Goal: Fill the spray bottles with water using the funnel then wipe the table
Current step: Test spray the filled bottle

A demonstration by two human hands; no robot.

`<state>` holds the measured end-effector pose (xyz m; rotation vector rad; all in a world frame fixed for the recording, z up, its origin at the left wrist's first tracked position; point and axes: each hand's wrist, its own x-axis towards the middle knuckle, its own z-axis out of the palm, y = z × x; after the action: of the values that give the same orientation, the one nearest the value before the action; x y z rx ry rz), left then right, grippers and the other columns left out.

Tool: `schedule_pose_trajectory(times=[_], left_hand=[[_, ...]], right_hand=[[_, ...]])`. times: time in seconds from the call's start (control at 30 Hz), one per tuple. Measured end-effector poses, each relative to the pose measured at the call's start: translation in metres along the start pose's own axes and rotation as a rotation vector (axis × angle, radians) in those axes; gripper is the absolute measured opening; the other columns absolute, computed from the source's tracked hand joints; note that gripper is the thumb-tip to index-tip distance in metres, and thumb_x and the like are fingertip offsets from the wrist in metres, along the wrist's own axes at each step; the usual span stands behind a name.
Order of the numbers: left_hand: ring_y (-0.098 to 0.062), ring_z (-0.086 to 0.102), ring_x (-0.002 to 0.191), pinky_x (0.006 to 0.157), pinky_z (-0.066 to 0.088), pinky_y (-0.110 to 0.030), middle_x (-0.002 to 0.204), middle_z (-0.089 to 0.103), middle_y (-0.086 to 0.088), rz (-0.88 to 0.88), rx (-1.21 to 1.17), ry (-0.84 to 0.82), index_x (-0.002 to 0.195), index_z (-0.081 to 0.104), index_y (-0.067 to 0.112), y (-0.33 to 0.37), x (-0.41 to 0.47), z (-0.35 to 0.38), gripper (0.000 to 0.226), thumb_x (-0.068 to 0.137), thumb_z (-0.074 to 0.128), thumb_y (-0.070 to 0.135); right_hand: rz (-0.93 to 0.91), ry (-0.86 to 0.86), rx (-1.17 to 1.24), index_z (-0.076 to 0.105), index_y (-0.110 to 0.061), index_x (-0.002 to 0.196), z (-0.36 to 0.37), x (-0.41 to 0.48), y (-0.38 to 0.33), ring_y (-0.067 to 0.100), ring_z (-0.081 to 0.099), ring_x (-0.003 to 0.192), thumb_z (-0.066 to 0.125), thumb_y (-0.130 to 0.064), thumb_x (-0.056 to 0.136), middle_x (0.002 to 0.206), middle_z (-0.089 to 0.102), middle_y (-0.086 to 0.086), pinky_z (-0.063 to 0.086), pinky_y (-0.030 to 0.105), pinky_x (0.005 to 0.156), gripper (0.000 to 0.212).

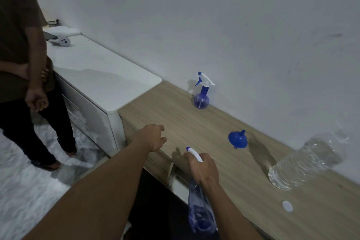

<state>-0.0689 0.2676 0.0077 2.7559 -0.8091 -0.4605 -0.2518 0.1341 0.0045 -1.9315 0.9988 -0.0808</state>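
Observation:
My right hand (203,169) grips the white trigger head of a blue spray bottle (200,210), whose body hangs below the wooden table's (175,115) front edge. My left hand (153,137) hovers over the table's near left part, fingers loosely curled, holding nothing. A second blue spray bottle (202,93) with a round body stands upright by the wall. A blue funnel (238,139) lies mouth down on the table, spout up. A clear plastic water bottle (303,161) stands at the right, and its white cap (287,205) lies on the table in front of it.
A white cabinet (101,76) adjoins the table on the left, with a white controller (62,41) and folded white cloth (64,31) at its far end. Another person (21,60) stands at the left on the marbled floor. The wall runs behind the table.

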Motion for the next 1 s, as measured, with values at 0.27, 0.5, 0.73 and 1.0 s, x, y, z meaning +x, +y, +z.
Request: schedule_pose_trajectory(times=[0.27, 0.5, 0.73, 1.0], left_hand=[[-0.028, 0.053, 0.124, 0.101, 0.047, -0.047, 0.136, 0.057, -0.007, -0.004, -0.035, -0.025, 0.139, 0.048, 0.023, 0.007, 0.0, -0.009, 0.056, 0.092, 0.055, 0.052], [-0.021, 0.06, 0.117, 0.1, 0.049, -0.042, 0.132, 0.061, -0.001, 0.017, -0.124, -0.119, 0.133, 0.053, 0.032, 0.026, 0.012, -0.021, 0.057, 0.08, 0.061, 0.052], [-0.019, 0.063, 0.106, 0.087, 0.055, -0.033, 0.135, 0.057, 0.002, 0.186, -0.259, -0.307, 0.139, 0.05, 0.03, 0.077, 0.042, -0.041, 0.069, 0.075, 0.071, 0.015], [-0.021, 0.057, 0.109, 0.06, 0.031, -0.004, 0.131, 0.059, -0.006, 0.337, -0.314, -0.251, 0.139, 0.047, 0.013, 0.126, 0.102, -0.037, 0.059, 0.087, 0.073, 0.022]], right_hand=[[-0.088, 0.003, 0.093, 0.06, -0.014, 0.072, -0.011, 0.005, -0.018, 0.018, 0.06, 0.064, 0.05, -0.055, 0.084, 0.067, 0.065, -0.003, 0.049, 0.037, 0.068, 0.043], [-0.262, 0.094, 0.235, 0.063, -0.011, 0.082, -0.033, 0.026, -0.057, 0.012, 0.056, 0.051, 0.061, -0.026, 0.088, 0.068, 0.062, 0.007, 0.047, 0.022, 0.048, 0.016], [-0.277, 0.186, 0.096, 0.068, -0.028, 0.074, -0.058, 0.076, -0.091, 0.01, 0.058, 0.059, 0.071, -0.031, 0.088, 0.068, 0.067, 0.0, 0.047, 0.028, 0.059, 0.014], [-0.292, 0.281, 0.099, 0.072, -0.026, 0.104, -0.097, 0.138, -0.109, 0.008, 0.065, 0.076, 0.068, -0.018, 0.091, 0.085, 0.072, -0.01, 0.049, 0.022, 0.065, 0.015]])
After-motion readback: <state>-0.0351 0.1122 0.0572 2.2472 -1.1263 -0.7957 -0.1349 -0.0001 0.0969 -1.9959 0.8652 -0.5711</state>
